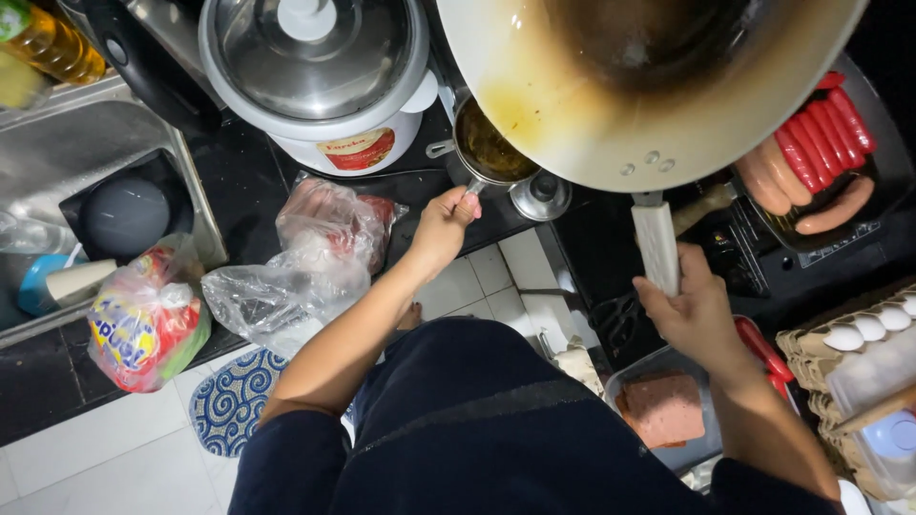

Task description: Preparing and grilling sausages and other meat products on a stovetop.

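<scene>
The left hand closes its fingers around the thin metal handle of a small steel saucepan holding dark brown liquid, while the right hand wraps firmly round the pale, flat handle of a large round wok, its inside a creamy tan, glossy with oil and scorched dark toward the centre. The wok is lifted and tilted above the black worktop, its rim overlapping the saucepan, which sits just beyond the left hand's fingertips. A small steel lid with a knob lies beside the saucepan.

Further along the worktop's far edge stands a white rice cooker with a domed glass lid. Near the front edge lie crumpled clear plastic bags and a bright printed plastic packet. At the far left corner, a steel sink holds a dark square bowl, with a bottle of amber oil behind it.

Beyond the right hand, a black tray carries red and tan sausages. Nearer the person sit a pink block of luncheon meat in a clear container and a grey pulp carton of white eggs.
</scene>
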